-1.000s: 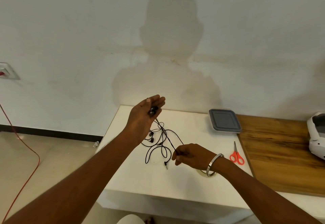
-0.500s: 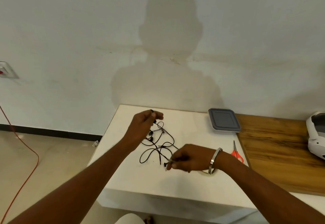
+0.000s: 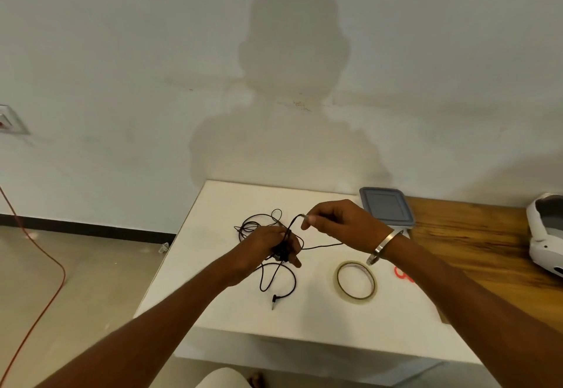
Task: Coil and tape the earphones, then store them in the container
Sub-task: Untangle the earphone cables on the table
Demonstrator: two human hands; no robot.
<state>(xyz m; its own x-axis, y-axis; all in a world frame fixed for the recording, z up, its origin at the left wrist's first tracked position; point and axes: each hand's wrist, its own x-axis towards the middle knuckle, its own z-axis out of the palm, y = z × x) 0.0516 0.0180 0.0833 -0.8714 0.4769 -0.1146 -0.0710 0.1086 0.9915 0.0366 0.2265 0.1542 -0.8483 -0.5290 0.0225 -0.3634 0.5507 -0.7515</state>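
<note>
Over white table [image 3: 213, 290] — black earphones [image 3: 275, 278] tangled, uncoiled, pinched by both hands.

The left hand [image 3: 268, 246] covers the middle of the earphones [image 3: 278, 281] tangle, the right forearm hides all but a red scrap of the scissors [image 3: 401, 274] and the container [image 3: 386, 207] corner, and the white device [image 3: 547, 238] runs off the right edge

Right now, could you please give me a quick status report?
Left hand shut on earphones. Right hand pinches their cable. Uncoiled; tape roll untouched.
</note>
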